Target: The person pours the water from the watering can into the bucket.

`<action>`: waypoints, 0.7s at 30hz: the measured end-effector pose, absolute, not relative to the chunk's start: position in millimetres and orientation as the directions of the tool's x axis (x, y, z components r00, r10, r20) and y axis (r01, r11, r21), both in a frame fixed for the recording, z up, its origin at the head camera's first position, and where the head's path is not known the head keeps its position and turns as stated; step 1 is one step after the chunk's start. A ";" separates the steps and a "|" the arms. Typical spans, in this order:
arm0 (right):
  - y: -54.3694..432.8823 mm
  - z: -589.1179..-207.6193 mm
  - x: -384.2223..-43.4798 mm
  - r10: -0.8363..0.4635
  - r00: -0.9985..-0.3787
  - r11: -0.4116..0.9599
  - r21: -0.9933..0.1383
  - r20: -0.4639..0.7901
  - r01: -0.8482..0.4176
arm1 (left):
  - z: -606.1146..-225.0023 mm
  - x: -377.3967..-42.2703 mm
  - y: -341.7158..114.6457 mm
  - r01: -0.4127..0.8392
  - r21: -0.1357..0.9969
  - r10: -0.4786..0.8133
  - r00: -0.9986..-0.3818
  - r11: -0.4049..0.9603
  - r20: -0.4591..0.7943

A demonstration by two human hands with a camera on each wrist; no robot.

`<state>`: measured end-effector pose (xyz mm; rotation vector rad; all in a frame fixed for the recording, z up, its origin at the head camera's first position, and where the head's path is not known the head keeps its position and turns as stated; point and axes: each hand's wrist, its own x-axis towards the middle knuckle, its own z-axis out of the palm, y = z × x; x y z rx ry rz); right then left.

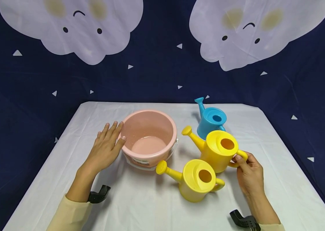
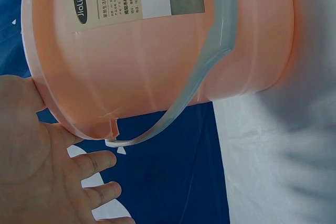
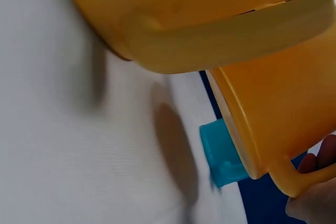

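Note:
A pink bucket with a pale handle stands mid-table. Fingers straight, my left hand touches its left rim; the left wrist view shows the bucket's labelled side close up. My right hand grips the handle of a deep-yellow watering can between thumb and fingers. That can looks raised off the cloth in the right wrist view. A lighter yellow watering can is nearer me, its spout pointing toward the bucket. Behind the held can is a blue watering can, partly hidden.
White cloth covers the table. A dark blue backdrop with clouds and small white triangles hangs behind its far edge. Black wrist mounts are on both forearms.

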<state>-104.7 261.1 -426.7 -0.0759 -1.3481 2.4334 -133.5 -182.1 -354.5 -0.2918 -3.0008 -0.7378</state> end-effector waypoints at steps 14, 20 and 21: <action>268.4 -408.0 -102.8 0.329 -0.932 -0.502 -0.808 0.153 -0.309 | -354.4 -132.8 -182.7 0.191 0.462 0.173 -0.982 0.866 0.081; 269.8 -400.3 -105.4 0.305 -0.936 -0.497 -0.809 0.178 -0.315 | -355.5 -133.0 -182.4 0.191 0.457 0.170 -0.982 0.869 0.085; 269.9 -399.1 -106.1 0.299 -0.937 -0.496 -0.809 0.181 -0.315 | -355.3 -132.9 -182.5 0.192 0.458 0.171 -0.981 0.868 0.086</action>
